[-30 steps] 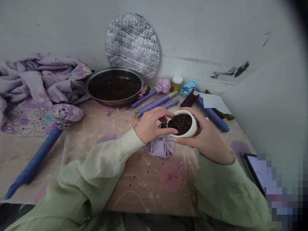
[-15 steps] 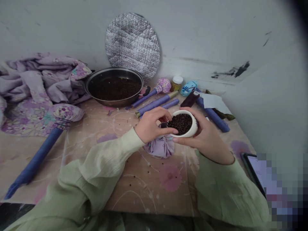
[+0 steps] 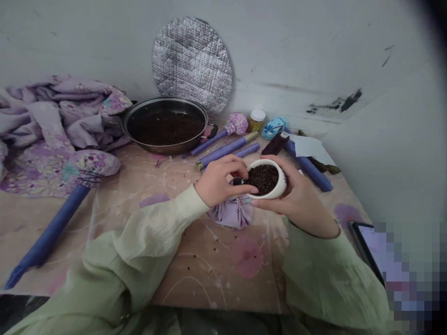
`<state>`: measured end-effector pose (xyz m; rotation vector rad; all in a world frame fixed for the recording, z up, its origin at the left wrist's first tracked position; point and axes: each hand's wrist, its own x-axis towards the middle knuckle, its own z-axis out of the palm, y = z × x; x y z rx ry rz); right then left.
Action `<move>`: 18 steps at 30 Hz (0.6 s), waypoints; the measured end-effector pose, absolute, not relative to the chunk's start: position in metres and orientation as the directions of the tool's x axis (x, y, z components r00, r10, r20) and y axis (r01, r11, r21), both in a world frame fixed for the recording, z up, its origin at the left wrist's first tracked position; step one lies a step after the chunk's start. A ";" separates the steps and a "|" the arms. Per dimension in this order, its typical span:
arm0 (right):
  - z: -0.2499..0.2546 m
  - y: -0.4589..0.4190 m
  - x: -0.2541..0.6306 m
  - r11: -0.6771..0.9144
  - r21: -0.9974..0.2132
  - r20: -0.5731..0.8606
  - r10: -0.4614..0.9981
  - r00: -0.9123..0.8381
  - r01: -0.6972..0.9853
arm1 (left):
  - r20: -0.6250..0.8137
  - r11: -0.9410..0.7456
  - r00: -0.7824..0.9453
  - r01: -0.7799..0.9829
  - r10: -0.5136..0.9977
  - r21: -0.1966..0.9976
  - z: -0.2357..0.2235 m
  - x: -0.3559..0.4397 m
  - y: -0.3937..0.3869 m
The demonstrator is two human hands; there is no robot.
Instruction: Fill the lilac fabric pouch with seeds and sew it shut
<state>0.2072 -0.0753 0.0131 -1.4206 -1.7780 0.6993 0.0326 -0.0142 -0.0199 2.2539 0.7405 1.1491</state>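
Note:
My right hand wraps round a small white cup and tips its mouth toward me. Dark brown seeds or grains fill the cup. At the cup's left rim, my left hand is closed, with its thumb reaching over the edge onto the grains. A small dark piece shows between its thumb and fingers; I cannot tell whether it belongs to the cup. Partly hidden under the hands lies a gathered lilac cloth on the patterned tablecloth.
Behind to the left stands a wide pan of dark grains. Blue-wrapped sticks, a white-lidded jar and a dark thread spool lie beyond the hands. Flowered fabric is heaped left, near a cloth-headed stick. A phone sits right.
Both hands stay at the cup in nearly the same pose. The surface of the grains looks slightly shifted near my left fingers.

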 end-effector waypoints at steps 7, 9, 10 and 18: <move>0.012 -0.075 0.208 0.229 -0.794 0.202 0.973 -0.110 0.564 | 0.566 -0.730 0.500 0.225 0.655 0.646 -0.019 0.032 -0.014; 0.011 -0.075 0.208 0.231 -0.795 0.203 0.973 -0.114 0.561 | 0.559 -0.720 0.496 0.224 0.664 0.657 -0.019 0.032 -0.014; 0.011 -0.075 0.209 0.231 -0.796 0.202 0.973 -0.114 0.560 | 0.556 -0.716 0.495 0.224 0.668 0.661 -0.019 0.032 -0.014; 0.011 -0.075 0.209 0.229 -0.791 0.203 0.973 -0.110 0.568 | 0.573 -0.737 0.500 0.227 0.649 0.637 -0.020 0.032 -0.013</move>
